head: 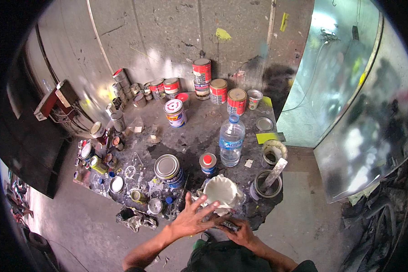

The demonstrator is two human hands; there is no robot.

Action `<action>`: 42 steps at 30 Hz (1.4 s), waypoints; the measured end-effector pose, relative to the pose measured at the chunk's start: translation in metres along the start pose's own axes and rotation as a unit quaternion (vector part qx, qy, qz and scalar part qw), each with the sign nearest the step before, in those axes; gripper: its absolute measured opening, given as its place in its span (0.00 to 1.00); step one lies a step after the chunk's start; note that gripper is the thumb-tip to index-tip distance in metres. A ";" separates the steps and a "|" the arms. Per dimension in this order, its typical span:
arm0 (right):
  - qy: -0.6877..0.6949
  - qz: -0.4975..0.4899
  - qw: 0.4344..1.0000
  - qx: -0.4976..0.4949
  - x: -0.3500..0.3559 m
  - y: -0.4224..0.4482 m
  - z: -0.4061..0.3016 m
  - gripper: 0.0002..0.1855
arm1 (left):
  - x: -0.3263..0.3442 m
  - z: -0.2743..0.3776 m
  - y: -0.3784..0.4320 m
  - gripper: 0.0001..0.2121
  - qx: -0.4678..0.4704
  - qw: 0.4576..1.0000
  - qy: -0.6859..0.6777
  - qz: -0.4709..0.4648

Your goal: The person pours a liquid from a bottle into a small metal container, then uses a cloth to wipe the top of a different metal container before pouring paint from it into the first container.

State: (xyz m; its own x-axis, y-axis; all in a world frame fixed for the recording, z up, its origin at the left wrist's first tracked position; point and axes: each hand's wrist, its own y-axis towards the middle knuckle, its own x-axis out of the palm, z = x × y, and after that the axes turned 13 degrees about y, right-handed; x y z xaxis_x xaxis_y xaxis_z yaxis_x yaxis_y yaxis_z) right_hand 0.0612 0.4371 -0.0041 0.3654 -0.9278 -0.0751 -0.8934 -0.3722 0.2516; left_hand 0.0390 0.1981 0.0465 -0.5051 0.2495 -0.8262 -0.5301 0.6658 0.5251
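My left hand (195, 217) is spread at the near edge of the stained work table (197, 136), its fingers apart in front of a bowl-like container (221, 192) holding an off-white substance. Just right of it, my right hand (239, 231) has its fingers curled near a small dark object that I cannot identify; the left fingertips come close to it. Behind the container stand a small can with a red cap (208, 163) and a clear plastic water bottle (232, 141). An open tin (267, 183) to the right has a flat stick (274, 173) leaning in it.
A large lidded paint can (169, 170) stands left of the container. Several red cans (218, 91) line the table's back by the wall. Small tins (98, 164) crowd the left side. A coated pot (274, 153) stands at right; crumpled plastic (134, 219) hangs at the front edge.
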 end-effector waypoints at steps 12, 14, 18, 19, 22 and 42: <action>-0.030 -0.037 0.998 0.044 0.001 -0.001 -0.002 0.18 | -0.032 -0.018 0.062 0.14 0.035 0.993 -0.098 -0.060; -0.013 -0.014 0.999 -0.031 0.003 0.001 -0.005 0.20 | -0.041 -0.014 0.076 0.14 -0.064 0.980 -0.186 -0.011; -0.028 -0.007 0.998 -0.047 0.002 -0.001 -0.012 0.22 | -0.059 -0.008 0.093 0.13 -0.219 0.910 -0.351 -0.025; -0.034 -0.016 0.996 -0.076 0.000 0.003 -0.014 0.22 | -0.058 -0.008 0.095 0.13 -0.220 0.910 -0.351 -0.025; -0.052 -0.029 0.992 -0.110 -0.004 0.008 -0.016 0.22 | -0.063 -0.010 0.105 0.12 -0.279 0.893 -0.354 0.006; 0.000 -0.075 0.993 -0.093 -0.017 0.001 -0.019 0.27 | -0.016 -0.094 0.105 0.18 -0.253 0.736 -0.617 -0.119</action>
State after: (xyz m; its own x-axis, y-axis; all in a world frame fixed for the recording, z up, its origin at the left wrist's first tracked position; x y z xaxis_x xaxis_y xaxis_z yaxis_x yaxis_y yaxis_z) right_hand 0.0593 0.4531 0.0156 0.4911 -0.8619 -0.1263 -0.7645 -0.4960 0.4118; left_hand -0.0721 0.1980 0.1334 0.4805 0.8239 -0.3006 -0.8465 0.5253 0.0865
